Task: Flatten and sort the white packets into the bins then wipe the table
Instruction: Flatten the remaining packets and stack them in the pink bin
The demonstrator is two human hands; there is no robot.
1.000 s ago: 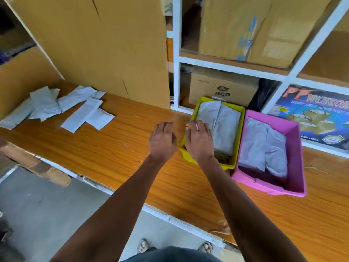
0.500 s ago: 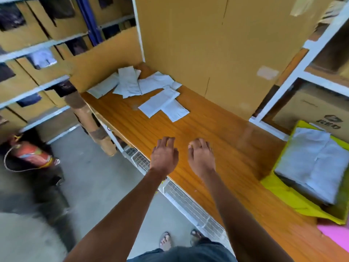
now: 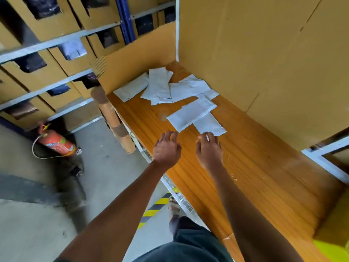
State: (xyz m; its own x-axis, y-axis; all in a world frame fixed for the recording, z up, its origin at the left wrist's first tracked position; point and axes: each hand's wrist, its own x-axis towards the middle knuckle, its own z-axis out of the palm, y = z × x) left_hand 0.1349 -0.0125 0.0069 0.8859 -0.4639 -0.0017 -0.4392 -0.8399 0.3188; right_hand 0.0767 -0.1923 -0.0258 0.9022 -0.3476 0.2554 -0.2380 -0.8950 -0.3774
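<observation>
Across the right half of the view, big cardboard sheets [image 3: 264, 53] stand upright along the back of the wooden table [image 3: 255, 176], another cardboard panel [image 3: 139, 59] closing its far end. Table runs diagonally from far corner to lower right, orange-brown plank grain, white metal frame along its near edge. Left side: shelving [image 3: 47, 59] with cardboard boxes that have cut-out fronts, dark contents, blurred. Grey concrete floor below, yellow-black hazard stripe [image 3: 156, 207] near the person's sandalled foot. Red fire extinguisher [image 3: 56, 143] lies on the floor by the shelves. Cardboard tube [image 3: 115, 123] leans at the table's far corner. Sliver of a yellow bin [image 3: 330, 250] at bottom right edge, contents not visible.

White packets [image 3: 170, 87] scattered flat at the far end of the table, several overlapping in a loose pile near the corner. Two nearer ones: a long packet [image 3: 190, 115] angled across, overlapping a shorter packet [image 3: 209, 123] that lies closest to the hands.

Both arms reach forward over the table. Left hand [image 3: 166, 150] hovers palm down, fingers spread and slightly bent, holding nothing, just short of the long packet. Right hand [image 3: 208, 150] palm down, fingers loosely spread, fingertips [image 3: 209, 136] at the near edge of the shorter packet; contact unclear, no grip on it.
</observation>
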